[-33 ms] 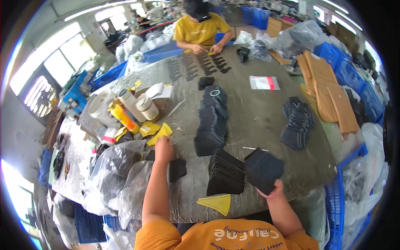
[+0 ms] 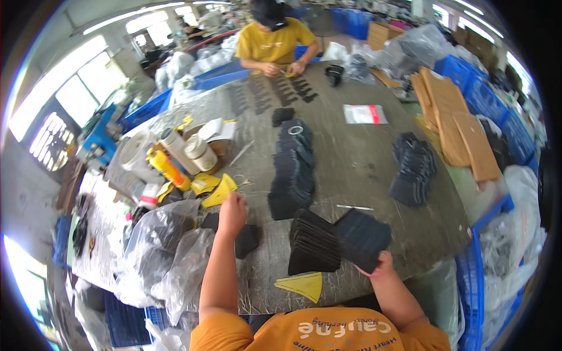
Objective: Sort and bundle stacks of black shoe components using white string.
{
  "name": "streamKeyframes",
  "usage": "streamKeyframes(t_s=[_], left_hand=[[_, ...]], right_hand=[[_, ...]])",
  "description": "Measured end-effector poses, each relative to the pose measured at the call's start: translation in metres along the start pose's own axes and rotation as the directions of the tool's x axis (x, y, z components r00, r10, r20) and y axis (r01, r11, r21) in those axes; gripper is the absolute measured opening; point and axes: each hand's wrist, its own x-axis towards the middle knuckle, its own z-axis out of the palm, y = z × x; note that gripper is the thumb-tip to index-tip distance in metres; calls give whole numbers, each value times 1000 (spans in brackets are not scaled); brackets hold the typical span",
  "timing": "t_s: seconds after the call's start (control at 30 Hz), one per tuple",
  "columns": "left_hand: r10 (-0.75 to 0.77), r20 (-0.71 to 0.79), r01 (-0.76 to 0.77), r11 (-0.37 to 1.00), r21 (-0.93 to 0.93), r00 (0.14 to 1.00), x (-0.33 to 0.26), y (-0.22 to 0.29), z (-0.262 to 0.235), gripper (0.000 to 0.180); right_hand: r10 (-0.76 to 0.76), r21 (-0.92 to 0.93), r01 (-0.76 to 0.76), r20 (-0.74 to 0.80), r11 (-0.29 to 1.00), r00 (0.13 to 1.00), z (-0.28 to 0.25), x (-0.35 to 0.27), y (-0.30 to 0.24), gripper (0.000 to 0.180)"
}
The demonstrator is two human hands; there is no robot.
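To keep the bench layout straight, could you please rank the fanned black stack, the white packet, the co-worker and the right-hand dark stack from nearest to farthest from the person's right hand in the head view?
From the right hand:
1. Fanned black stack, just left.
2. Right-hand dark stack, ahead and right.
3. White packet, farther ahead.
4. Co-worker, across the table.

A flat, angular, dark blue panel is held over the worktop; a yellow piece lies farther left.
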Motion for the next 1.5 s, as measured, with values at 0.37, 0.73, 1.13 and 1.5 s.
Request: streamKeyframes(t_s=[0.37, 0.73, 1.13, 1.5], left_hand=[[135, 696, 630, 332, -702, 705, -49, 149, 8, 7], [139, 433, 104, 864, -492, 891, -77, 180, 29, 19], [563, 774, 897, 123, -426, 290, -62, 210, 67, 13], [543, 639, 104, 712, -694, 545, -70, 238, 46, 27]], right_hand=[[164, -220, -140, 93, 965, 982, 52, 8, 9, 90], [-180, -133, 153, -222, 979, 958, 48, 0, -29, 63], [231, -212, -160, 372, 964, 899, 87, -24, -24, 104], [-520, -964, 81, 207, -254, 829, 33, -46, -57, 84]])
